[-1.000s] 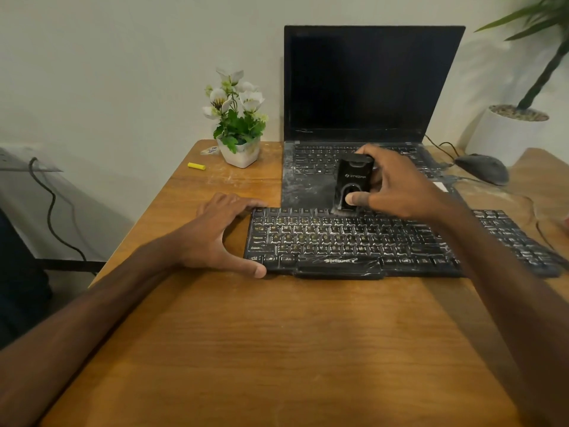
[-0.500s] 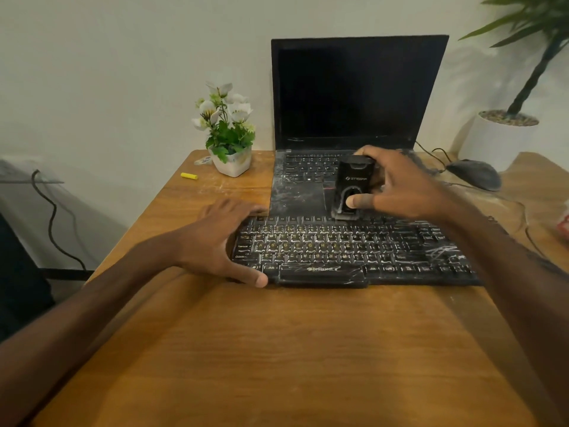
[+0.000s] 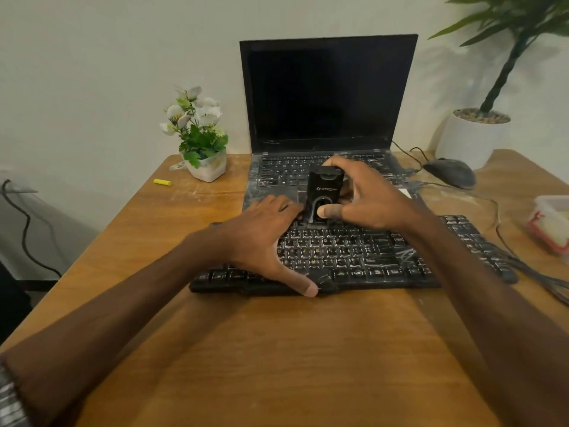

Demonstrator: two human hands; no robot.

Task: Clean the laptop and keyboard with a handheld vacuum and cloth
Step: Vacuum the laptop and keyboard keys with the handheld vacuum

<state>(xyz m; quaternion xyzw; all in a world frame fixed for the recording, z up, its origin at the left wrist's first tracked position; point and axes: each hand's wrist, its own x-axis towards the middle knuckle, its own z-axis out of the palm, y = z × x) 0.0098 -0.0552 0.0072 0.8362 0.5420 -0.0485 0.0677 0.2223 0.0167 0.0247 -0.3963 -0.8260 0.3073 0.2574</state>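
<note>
Right hand [image 3: 366, 198] grips black handheld vacuum [image 3: 323, 195] upright at far edge of dusty keyboard [image 3: 369, 257]. Left hand [image 3: 264, 238] lies flat, fingers spread, on keys before open laptop [image 3: 326, 97].

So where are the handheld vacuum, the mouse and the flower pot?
handheld vacuum [image 3: 324, 189]: head view, black front face.
mouse [image 3: 449, 173]: head view, top of its shell.
flower pot [image 3: 209, 171]: head view, white front wall.

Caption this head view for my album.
Right hand holds handheld vacuum on dusty keyboard; left hand rests on it.
</note>
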